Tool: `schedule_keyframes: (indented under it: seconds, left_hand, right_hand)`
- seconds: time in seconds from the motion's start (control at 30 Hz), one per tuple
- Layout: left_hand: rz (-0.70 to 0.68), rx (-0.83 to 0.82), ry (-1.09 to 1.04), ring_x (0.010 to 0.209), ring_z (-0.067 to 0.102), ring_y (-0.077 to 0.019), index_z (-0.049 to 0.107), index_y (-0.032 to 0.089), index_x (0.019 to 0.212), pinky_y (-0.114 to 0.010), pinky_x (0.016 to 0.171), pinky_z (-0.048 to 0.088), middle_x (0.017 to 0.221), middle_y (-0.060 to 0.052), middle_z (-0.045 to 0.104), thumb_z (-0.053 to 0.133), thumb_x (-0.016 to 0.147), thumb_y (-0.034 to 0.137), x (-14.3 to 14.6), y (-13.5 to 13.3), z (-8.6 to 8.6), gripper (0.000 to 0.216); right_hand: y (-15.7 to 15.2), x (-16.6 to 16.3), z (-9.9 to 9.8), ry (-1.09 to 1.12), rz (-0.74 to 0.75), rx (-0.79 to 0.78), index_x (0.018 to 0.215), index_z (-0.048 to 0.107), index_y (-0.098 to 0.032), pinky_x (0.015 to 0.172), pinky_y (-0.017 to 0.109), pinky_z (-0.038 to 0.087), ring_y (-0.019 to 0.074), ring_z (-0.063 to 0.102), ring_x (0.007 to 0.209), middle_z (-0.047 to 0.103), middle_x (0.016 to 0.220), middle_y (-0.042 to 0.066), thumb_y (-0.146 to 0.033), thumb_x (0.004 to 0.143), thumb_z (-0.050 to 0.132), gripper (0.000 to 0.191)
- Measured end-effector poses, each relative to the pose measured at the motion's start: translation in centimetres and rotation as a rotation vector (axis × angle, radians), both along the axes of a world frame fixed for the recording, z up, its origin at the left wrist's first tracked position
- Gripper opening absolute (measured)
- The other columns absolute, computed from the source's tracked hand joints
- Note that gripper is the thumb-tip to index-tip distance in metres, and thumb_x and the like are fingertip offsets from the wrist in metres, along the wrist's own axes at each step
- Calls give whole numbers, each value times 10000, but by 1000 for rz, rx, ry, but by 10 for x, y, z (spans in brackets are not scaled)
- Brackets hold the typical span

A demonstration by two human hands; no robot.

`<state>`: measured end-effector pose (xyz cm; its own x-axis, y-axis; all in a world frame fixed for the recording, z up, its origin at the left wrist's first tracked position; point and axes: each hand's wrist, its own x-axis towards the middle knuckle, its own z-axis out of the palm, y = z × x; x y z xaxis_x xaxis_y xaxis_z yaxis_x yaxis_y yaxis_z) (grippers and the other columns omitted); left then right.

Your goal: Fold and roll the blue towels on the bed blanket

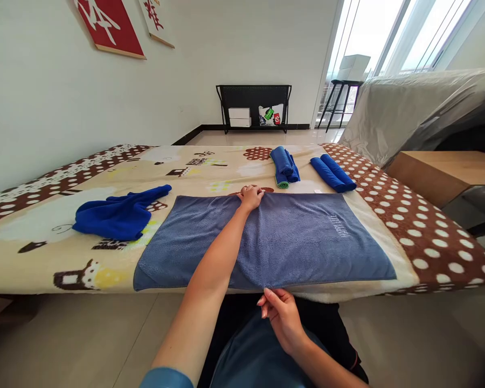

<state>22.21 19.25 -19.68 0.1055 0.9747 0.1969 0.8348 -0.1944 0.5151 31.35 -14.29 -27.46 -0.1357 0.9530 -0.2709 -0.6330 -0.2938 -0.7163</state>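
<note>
A grey-blue towel (pixel 299 242) with light lettering near its right end lies spread lengthwise along the near side of the bed. My left hand (pixel 251 197) reaches across it, fingers closed on the middle of its far edge. At the near edge, my right hand (pixel 281 315) pinches the towel between thumb and fingers. A crease runs through the cloth between the two hands. To the left, a bright blue cloth (pixel 113 215) lies crumpled. Beyond the towel are rolled blue towels (pixel 283 163), one with a green edge, and two more blue rolls (pixel 333 173) side by side.
A patterned blanket (pixel 202 186) with brown dotted borders covers the bed. A black rack (pixel 253 99) with white boxes stands against the far wall. At the right are a wooden box-like piece (pixel 448 167), a plastic-covered item (pixel 412 108) and a black stool (pixel 343 99).
</note>
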Motion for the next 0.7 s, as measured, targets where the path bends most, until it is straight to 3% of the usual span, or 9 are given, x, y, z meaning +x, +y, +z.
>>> schedule_keyframes:
  seconds: [0.23, 0.4, 0.57, 0.7]
  left_hand:
    - [32, 18, -224, 1133, 543, -287, 654, 206, 720, -464, 1037, 377, 941, -62, 700, 638, 846, 241, -2, -5, 31, 131]
    - [-8, 37, -465, 894, 601, -227, 601, 186, 652, -360, 876, 457, 739, -23, 642, 650, 806, 212, -3, -10, 67, 163]
    - [-7, 94, -729, 713, 568, -170, 546, 179, 648, -310, 743, 459, 644, 10, 542, 581, 834, 199, -16, -18, 112, 191]
    - [11, 166, -899, 715, 560, -143, 534, 180, 713, -303, 741, 458, 657, 26, 504, 564, 868, 202, -39, -28, 154, 160]
  right_hand:
    - [-13, 4, 22, -58, -38, 69, 611, 665, -144, 510, 222, 394, 86, 520, 475, 627, 598, 28, -454, 770, 810, 378]
    - [-20, 18, 46, -129, -126, 125, 585, 644, -161, 486, 237, 380, 90, 484, 455, 601, 564, 18, -441, 728, 833, 367]
    - [-13, 51, 85, -160, -271, 229, 746, 708, -202, 625, 277, 470, 139, 548, 611, 618, 638, 12, -356, 744, 810, 184]
    - [13, 75, 131, -155, -394, 384, 976, 738, -242, 831, 387, 523, 233, 642, 922, 706, 944, 51, -301, 798, 686, 195]
